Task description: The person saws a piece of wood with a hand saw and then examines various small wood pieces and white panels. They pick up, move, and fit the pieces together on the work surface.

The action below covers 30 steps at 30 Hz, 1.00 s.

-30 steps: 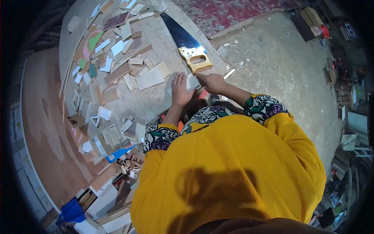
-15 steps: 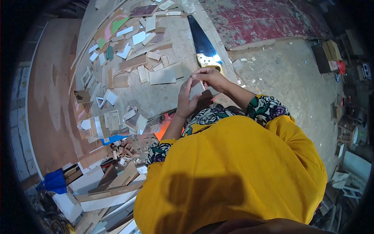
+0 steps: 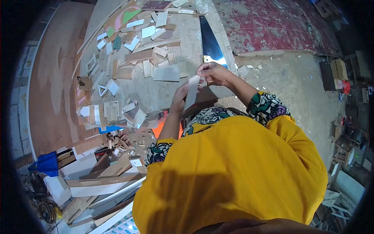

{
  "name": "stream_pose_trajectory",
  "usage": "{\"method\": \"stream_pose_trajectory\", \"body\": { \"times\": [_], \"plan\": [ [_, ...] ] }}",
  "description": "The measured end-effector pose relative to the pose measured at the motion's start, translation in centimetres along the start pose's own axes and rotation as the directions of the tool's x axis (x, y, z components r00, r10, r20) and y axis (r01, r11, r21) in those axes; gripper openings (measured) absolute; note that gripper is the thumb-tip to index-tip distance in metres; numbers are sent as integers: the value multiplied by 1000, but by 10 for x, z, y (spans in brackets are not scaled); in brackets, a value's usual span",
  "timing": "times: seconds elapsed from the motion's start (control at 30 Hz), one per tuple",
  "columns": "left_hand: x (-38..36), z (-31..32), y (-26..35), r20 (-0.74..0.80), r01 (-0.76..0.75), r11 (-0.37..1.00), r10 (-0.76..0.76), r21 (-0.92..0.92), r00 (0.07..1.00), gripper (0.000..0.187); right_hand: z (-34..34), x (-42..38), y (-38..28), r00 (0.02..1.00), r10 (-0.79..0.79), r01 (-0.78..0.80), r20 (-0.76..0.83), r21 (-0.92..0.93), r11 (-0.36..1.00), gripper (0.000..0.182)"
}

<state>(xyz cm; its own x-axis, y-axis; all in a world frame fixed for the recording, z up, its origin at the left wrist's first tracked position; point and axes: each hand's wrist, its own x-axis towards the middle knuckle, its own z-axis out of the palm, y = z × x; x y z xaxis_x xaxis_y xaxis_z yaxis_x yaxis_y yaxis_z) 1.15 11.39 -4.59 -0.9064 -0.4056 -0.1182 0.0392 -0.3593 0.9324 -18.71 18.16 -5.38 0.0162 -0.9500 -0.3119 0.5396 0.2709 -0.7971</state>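
A short, flat pale strip [image 3: 191, 93], which looks like a piece of wood, is held up in front of my body. My left hand [image 3: 180, 98] is wrapped around its left side, with fingertips showing behind it. The fingers of my right hand [image 3: 214, 74] pinch the strip's upper end. Just beyond my right hand lies a handsaw [image 3: 210, 41], its handle mostly hidden behind the hand. To the left of the saw, a pale rectangular board [image 3: 166, 73] rests on the worktable [image 3: 156, 93].
Many wood offcuts [image 3: 140, 54] are scattered over the worktable's left half. A clear plastic bottle [image 3: 201, 6] stands at its far edge. More scrap boards [image 3: 99, 183] pile up at lower left, near a blue cloth [image 3: 44, 163]. Concrete floor [image 3: 284, 85] stretches to the right.
The strip has turned, so its broad face now shows instead of a thin edge. My right hand has shifted slightly to its upper end. The whole view has moved a little.
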Motion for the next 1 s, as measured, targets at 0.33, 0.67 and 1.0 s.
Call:
{"method": "stream_pose_trajectory", "body": {
  "times": [0.33,0.67,1.0],
  "plan": [
    [11,6,-1,21,115,822,-124,-558,992,59,-3,12,-21,932,-137,67,-335,-211,975,21],
    [13,7,-7,54,146,773,-143,-618,988,60,-4,9,-7,951,-78,32,-298,-154,988,15],
    [-1,-14,-28,45,262,864,-269,-431,962,55,-14,13,8,974,-211,187,87,-833,521,12]
  ]
}}
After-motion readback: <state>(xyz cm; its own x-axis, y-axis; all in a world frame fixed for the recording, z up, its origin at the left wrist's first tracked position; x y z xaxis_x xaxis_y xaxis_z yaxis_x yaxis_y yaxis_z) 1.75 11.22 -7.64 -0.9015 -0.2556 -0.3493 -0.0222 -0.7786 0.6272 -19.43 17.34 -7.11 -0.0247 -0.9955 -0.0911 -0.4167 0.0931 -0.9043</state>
